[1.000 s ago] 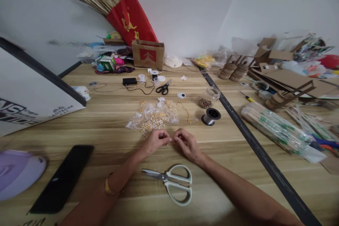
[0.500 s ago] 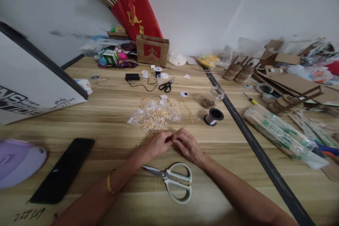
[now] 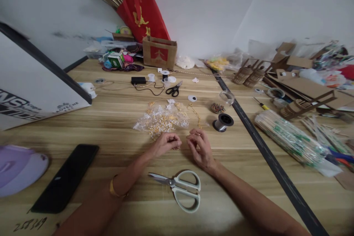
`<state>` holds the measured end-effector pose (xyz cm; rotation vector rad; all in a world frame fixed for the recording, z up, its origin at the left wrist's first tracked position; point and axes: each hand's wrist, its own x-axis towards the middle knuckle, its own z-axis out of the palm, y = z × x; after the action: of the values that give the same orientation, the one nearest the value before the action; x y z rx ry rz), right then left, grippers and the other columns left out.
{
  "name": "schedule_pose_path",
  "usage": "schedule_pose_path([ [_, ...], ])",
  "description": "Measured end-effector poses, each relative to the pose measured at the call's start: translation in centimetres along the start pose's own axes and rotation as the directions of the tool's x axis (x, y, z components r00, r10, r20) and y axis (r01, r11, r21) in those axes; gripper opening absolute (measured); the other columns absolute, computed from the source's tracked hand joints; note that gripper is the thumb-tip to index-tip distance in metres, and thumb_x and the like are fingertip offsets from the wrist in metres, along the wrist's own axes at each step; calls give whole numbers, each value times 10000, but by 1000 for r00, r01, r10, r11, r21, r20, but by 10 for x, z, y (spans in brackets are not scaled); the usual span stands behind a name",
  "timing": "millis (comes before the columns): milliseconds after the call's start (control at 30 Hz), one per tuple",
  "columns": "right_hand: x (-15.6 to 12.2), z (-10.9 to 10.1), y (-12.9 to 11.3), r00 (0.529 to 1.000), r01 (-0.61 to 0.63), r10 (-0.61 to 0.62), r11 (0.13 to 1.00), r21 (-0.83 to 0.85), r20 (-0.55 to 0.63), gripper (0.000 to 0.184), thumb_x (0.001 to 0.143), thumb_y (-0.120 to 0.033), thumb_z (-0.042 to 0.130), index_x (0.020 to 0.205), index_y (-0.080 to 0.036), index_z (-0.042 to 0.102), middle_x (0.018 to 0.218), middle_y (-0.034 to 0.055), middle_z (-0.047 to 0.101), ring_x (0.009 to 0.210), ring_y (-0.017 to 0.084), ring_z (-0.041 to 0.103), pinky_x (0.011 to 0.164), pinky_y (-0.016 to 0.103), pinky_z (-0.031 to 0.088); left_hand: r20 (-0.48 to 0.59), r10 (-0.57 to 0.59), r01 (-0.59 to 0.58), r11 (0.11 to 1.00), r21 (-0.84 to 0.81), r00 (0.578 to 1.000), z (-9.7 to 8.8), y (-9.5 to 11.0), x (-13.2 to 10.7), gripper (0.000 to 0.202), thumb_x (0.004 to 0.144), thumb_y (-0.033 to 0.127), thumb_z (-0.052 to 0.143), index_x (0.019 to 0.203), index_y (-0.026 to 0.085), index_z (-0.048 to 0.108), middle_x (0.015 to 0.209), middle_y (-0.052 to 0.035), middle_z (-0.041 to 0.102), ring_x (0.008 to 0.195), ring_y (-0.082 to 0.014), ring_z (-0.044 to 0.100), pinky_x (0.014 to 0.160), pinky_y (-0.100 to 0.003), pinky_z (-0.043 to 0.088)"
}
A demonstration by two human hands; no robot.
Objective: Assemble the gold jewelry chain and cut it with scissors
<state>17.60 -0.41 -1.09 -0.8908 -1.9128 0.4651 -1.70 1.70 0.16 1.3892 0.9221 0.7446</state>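
Observation:
My left hand [image 3: 166,143] is closed in a pinch just in front of the bead pile; whatever its fingertips hold is too small to make out. A few gold bits show just below those fingertips. Facing it across a small gap, my right hand [image 3: 201,149] has its fingers curled toward the thumb, and anything between them cannot be made out. Gold and clear beads [image 3: 162,123] lie with small plastic bags [image 3: 142,121] beyond my left hand. A gold chain [image 3: 198,116] stretches beyond the right one. White-handled scissors [image 3: 186,191] rest slightly apart on the table between my forearms.
Right of the chain stand a wire spool [image 3: 223,121] and a jar of brown beads [image 3: 218,108]. Black scissors [image 3: 174,89] lie farther back. At left are a black phone-like slab [image 3: 66,177] and a lilac object [image 3: 22,169]; at right, bagged sticks [image 3: 290,136].
My hands, touching at the fingertips before, have come apart, leaving a gap. The right hand has turned slightly and moved to the right. The scissors and beads stay put.

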Motion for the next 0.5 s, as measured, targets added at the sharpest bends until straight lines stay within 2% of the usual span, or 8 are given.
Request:
schedule_pose_path([
  [100,3,-1,-1,994,41,-41,999,-3,100,206,930,-162,453,1066,-232,591,967,96,558,880,206,573,750,348,517,11,-10,10,1000,-25,1000,-1,-1,1,342,701,448,709,679,123,605,608,5,597,588,-98,530,602,-223,435],
  [233,8,-1,-4,972,55,-71,996,76,224,255,946,-155,427,1139,-226,578,1002,101,601,943,201,582,792,337,516,33,-21,21,1000,-21,999,-2,-2,1,332,699,436,706,677,122,600,593,18,577,563,-86,500,576,-212,402],
  [500,11,-2,-4,968,64,-86,993,98,236,172,952,-163,428,1005,-203,587,913,91,622,869,187,590,748,314,514,68,-18,16,1000,26,998,-3,-3,1,270,716,373,688,650,127,600,574,19,579,547,-87,494,555,-207,380],
])
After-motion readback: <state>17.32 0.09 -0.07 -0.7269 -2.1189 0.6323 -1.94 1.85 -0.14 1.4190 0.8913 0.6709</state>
